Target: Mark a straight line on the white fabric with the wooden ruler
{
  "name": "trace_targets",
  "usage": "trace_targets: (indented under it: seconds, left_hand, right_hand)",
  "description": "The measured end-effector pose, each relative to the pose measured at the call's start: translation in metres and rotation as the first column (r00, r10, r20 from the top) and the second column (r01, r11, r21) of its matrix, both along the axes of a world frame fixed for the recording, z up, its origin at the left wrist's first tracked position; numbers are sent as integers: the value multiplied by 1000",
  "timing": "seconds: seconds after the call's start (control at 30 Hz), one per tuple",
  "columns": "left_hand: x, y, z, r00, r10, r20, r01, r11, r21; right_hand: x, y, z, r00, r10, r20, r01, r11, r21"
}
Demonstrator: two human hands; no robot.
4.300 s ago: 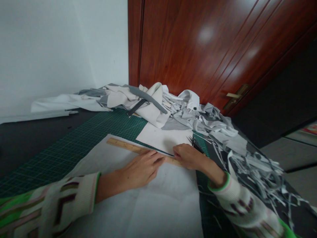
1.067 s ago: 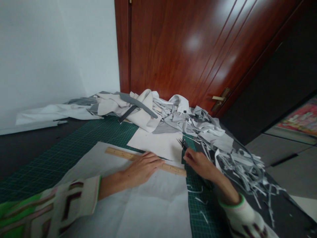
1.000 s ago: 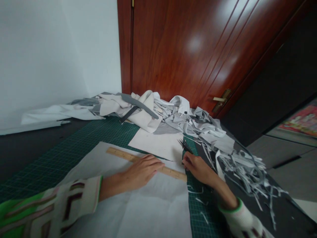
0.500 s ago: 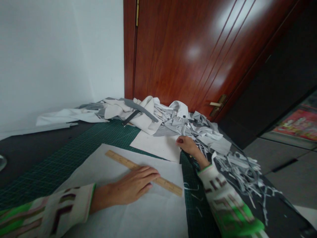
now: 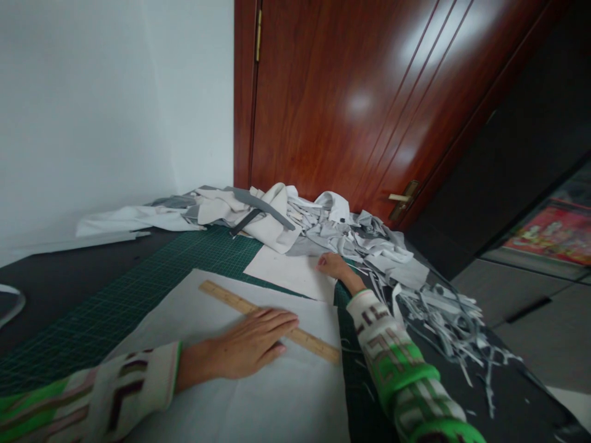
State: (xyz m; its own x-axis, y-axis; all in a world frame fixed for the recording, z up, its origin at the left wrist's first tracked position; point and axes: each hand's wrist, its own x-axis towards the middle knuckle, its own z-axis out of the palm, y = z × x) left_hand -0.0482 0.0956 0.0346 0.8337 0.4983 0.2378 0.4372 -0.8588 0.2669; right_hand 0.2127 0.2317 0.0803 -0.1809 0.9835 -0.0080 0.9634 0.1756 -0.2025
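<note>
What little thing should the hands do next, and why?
Maybe the right hand should draw the smaller white piece away: it is near that piece's far right corner, green mat shows between much of the piece and the big white sheet, and the left hand lies across the ruler on that sheet.

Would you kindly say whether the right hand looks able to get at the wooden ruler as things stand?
Probably yes: the right hand is by the smaller white sheet beyond the wooden ruler, whose right end lies bare on the larger white sheet. The left hand covers only the ruler's middle.
</note>
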Motion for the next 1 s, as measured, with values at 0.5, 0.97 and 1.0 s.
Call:
trace_targets:
  seconds: [0.5,0.97,1.0]
  left_hand:
    - [-127,-2,3,919,297,-261,-334,936,-111]
    - [-153,-22,1,672,626,-395,-683,731,-3]
    - [-153,-21,2,654,656,-378,-709,705,-4]
  right_hand:
    - [14,-183,-8,930,227,-289,-275,951,-138]
    - [-2,-169,-20,904,244,-352,-318,932,-172]
    - [4,-163,-15,881,271,-389,-346,928,-137]
